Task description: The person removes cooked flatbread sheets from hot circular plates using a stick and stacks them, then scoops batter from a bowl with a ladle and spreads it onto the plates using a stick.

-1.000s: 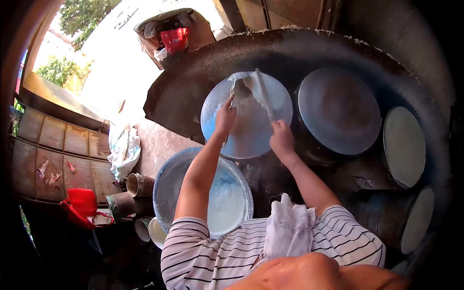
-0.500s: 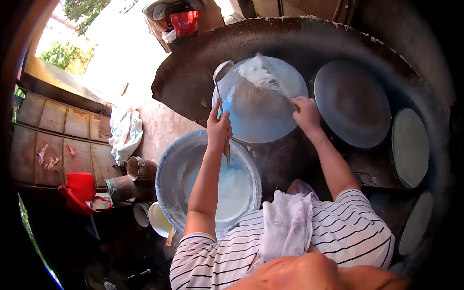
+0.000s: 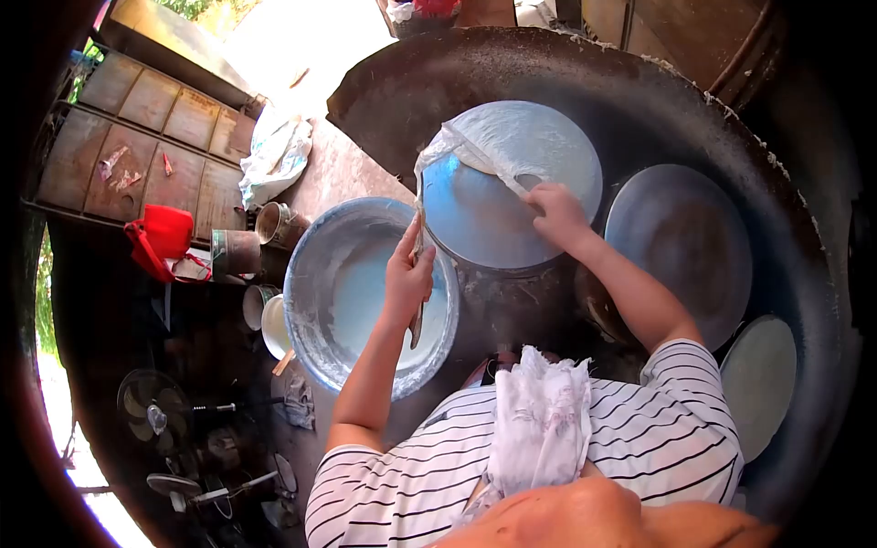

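A ladle is in my left hand (image 3: 408, 279), its flat handle end (image 3: 417, 326) pointing down over a blue-rimmed tub (image 3: 308, 342) of milky white batter (image 3: 365, 288). The ladle's bowl cannot be made out. My right hand (image 3: 559, 215) is closed on the edge of a thin, limp white sheet (image 3: 457, 142), like a crepe. It stretches over a round griddle (image 3: 475, 224) to the upper left, where its end hangs near the ladle's top. White film (image 3: 539, 137) covers the far part of the griddle; the near part is bare and shiny.
A second round griddle (image 3: 681, 251) stands to the right, with a pale disc (image 3: 760, 384) beyond it. A dark curved metal wall (image 3: 438, 68) rings the griddles. At left are a red bag (image 3: 164, 239), metal cans (image 3: 236, 251) and a fan (image 3: 151, 406).
The white sheet, bunched over the griddle before, now stretches leftward to the ladle's top. My right hand has moved slightly nearer the griddle's middle. The camera view has shifted.
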A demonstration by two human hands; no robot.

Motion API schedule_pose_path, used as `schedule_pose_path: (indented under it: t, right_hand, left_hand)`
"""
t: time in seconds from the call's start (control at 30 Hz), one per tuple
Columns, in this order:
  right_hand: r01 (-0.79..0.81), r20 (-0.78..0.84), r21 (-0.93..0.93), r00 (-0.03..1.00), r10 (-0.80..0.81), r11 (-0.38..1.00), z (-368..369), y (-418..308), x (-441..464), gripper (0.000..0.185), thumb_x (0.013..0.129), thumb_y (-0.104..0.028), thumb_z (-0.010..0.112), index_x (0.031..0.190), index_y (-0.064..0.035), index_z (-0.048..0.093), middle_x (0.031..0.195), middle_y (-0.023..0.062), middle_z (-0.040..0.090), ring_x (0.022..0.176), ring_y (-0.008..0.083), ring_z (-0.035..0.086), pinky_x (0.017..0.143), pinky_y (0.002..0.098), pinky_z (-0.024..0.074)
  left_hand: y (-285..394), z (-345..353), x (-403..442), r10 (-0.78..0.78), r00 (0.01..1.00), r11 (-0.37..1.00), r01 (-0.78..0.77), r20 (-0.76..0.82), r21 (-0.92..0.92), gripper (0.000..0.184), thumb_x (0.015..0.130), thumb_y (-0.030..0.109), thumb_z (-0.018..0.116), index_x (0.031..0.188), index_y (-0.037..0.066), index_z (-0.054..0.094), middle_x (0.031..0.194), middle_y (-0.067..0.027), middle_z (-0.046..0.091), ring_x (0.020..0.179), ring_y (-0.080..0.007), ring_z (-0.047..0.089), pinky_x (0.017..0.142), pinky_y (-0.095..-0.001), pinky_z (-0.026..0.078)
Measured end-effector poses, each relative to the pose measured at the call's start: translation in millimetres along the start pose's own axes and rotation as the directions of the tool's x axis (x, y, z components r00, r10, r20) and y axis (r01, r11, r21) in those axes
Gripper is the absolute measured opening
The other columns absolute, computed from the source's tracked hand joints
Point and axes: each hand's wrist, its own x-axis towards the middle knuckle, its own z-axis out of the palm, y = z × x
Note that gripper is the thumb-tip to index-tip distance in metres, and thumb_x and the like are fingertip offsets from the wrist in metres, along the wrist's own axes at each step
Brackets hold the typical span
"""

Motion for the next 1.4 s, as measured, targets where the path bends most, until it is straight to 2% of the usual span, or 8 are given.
schedule_pose_path:
  t: [0.17,0.5,0.63,0.83,0.97,1.03,1.17,1.4]
  right_hand:
    - [-0.136,-0.204,-0.135,0.973,0.107,0.981,-57,70,11,0.024,0.063,-0.004,0.058,0.085,-0.0045,0.069,0.087,0.0117,0.065,0.09,0.0319,0.061,0.077,0.0382,0.049]
    - [-0.093,0.283,0.323,0.959,-0.003,0.942,-51,43,-9,0.034,0.061,-0.003,0.059,0.094,-0.0021,0.069,0.097,0.0118,0.068,0.088,0.0277,0.064,0.077,0.0327,0.0497]
    - [0.054,-0.048,0.037,0.997,-0.052,0.998,-52,97,58,0.027,0.062,-0.003,0.061,0.087,-0.0016,0.07,0.091,0.0145,0.067,0.088,0.0293,0.064,0.081,0.0341,0.05]
    - [0.124,0.285,0.27,0.937,-0.202,0.955,-37,60,19,0.031,0.058,0.001,0.061,0.087,-0.002,0.07,0.092,0.0109,0.067,0.083,0.0256,0.064,0.075,0.033,0.0499]
    - [-0.232,0.419,0.253,0.901,0.109,0.939,-53,100,63,0.037,0.058,-0.002,0.06,0.094,-0.0042,0.071,0.09,0.0113,0.068,0.071,0.0186,0.061,0.063,0.0294,0.0476]
    - [0.077,0.125,0.219,0.986,-0.107,0.973,-36,98,97,0.035,0.058,-0.003,0.062,0.092,-0.0039,0.07,0.089,0.014,0.067,0.077,0.0246,0.062,0.068,0.0329,0.0485]
    - [0.063,0.474,0.324,0.853,-0.219,0.944,-39,76,63,0.039,0.054,0.002,0.063,0.093,-0.0042,0.07,0.085,0.0135,0.067,0.074,0.0222,0.062,0.068,0.0305,0.0484]
    - [-0.239,0.355,0.312,0.927,0.12,0.92,-67,69,9,0.04,0.056,0.0,0.059,0.094,-0.0043,0.07,0.081,0.0082,0.067,0.067,0.0153,0.058,0.063,0.0273,0.0472]
  left_hand:
    - [-18,15,-2,-0.024,0.999,0.993,0.018,0.046,0.113,0.055,0.09,0.007,0.054,0.142,0.014,0.037,0.061,0.003,0.049,0.043,-0.0039,0.04,0.04,-0.0218,0.034]
    - [-32,3,-53,-0.11,0.994,0.965,0.102,0.017,0.241,0.056,0.093,0.008,0.052,0.144,0.021,0.033,0.053,0.0068,0.037,0.038,-0.0035,0.035,0.035,-0.0222,0.03]
    - [-29,18,-34,-0.133,0.991,0.952,0.123,0.014,0.281,0.055,0.093,0.009,0.052,0.144,0.021,0.034,0.054,0.0075,0.036,0.039,-0.0028,0.033,0.037,-0.0224,0.029]
    - [-54,10,-61,-0.03,0.999,0.914,0.01,0.044,0.405,0.055,0.088,0.011,0.057,0.14,0.017,0.04,0.128,-0.0147,0.056,0.105,-0.0167,0.057,0.09,-0.0289,0.043]
    - [-41,12,-70,-0.057,0.992,0.886,0.001,0.108,0.464,0.055,0.089,0.011,0.056,0.141,0.017,0.039,0.107,-0.0117,0.064,0.076,-0.01,0.056,0.071,-0.0248,0.046]
    - [-36,23,-48,-0.041,0.987,0.875,-0.039,0.154,0.482,0.054,0.091,0.008,0.055,0.141,0.016,0.039,0.106,-0.0038,0.063,0.075,-0.005,0.051,0.067,-0.0198,0.043]
    - [-22,19,-73,-0.229,0.97,0.915,0.185,0.084,0.36,0.056,0.089,0.011,0.056,0.141,0.021,0.04,0.064,-0.0012,0.052,0.053,-0.006,0.043,0.052,-0.0238,0.04]
    - [-17,2,-69,-0.267,0.964,0.955,0.264,0.005,0.135,0.058,0.092,0.008,0.051,0.145,0.016,0.03,0.055,0.0049,0.039,0.039,-0.0052,0.036,0.036,-0.0238,0.03]
